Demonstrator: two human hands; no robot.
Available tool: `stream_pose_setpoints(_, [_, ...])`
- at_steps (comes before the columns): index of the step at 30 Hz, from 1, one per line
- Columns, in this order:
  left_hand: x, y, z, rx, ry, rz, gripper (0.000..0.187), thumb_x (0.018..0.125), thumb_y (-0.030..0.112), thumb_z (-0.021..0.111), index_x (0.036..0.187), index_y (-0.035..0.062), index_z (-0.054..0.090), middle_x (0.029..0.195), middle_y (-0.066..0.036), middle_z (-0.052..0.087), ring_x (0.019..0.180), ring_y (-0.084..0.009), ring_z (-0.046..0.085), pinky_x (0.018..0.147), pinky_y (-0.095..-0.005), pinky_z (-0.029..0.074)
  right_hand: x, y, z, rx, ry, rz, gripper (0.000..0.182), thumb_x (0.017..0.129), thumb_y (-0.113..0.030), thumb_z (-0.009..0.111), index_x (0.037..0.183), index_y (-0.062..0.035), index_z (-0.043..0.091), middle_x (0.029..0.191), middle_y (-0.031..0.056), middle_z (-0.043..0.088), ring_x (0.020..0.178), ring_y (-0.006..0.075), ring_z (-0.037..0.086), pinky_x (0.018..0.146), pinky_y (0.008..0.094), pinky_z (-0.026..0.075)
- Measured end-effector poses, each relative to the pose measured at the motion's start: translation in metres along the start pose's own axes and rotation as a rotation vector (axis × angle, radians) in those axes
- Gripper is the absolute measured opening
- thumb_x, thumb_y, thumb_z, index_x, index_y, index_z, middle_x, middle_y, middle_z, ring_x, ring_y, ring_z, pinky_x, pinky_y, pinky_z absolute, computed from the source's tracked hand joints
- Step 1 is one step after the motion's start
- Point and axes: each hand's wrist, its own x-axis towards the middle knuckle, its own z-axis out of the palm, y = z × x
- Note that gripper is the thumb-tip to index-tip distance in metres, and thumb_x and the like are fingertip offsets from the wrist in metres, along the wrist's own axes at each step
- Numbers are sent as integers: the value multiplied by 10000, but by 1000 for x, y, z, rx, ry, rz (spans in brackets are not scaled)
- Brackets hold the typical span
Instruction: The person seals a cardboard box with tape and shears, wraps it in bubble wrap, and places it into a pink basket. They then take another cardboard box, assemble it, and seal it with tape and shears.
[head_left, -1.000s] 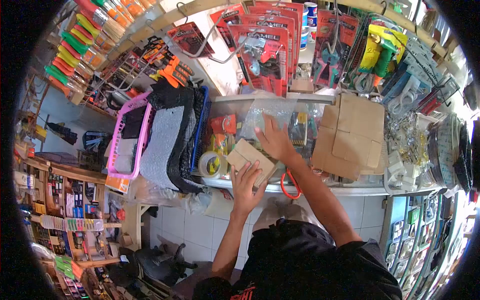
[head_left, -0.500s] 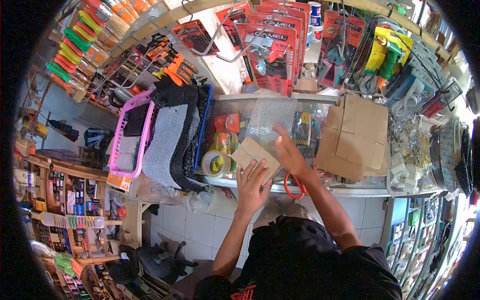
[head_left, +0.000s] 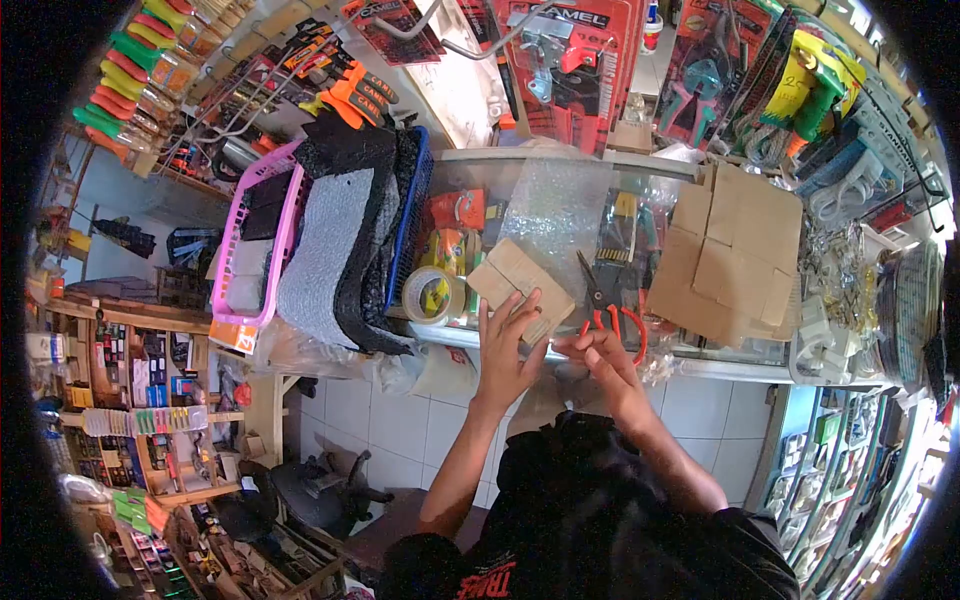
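A small brown cardboard packet (head_left: 512,272), its top crossed by a crease, lies slantwise on the glass tabletop (head_left: 462,178) under the left hand's (head_left: 508,358) fingers. Beside it, red-handled scissors (head_left: 599,301) point away from the person, blades apparently parted.

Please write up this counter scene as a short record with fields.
Left hand: resting on the small cardboard box, fingers spread
Left hand point: the left hand
Box: small cardboard box
Right hand: right hand, near the box's lower corner; contact unclear
Nearby tool: red-handled tool
Left of box: tape roll
Beyond box: bubble wrap
Right side: large cardboard piece
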Motion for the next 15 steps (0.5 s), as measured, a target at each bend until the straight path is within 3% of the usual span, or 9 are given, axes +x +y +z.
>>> stream_pose_setpoints(8, [-1,2,2,-26,13,-9,472,863,55,783,1278,100,563,1489,-113,618,1451,-318,488,1259,-643,127,11,1,-8,-91,-24,39,318,1139,-296,459,1240,-32,604,1337,66,632,1242,140,535,1095,330,381])
stream_pose_setpoints(15, [-2,2,2,-32,50,23,445,869,53,783,1264,95,584,1478,-109,629,1457,-310,488,1260,-634,134,15,4,-6,-77,-13,-3,384,1151,-292,416,1272,0,633,1332,92,634,1300,184,535,1142,355,366])
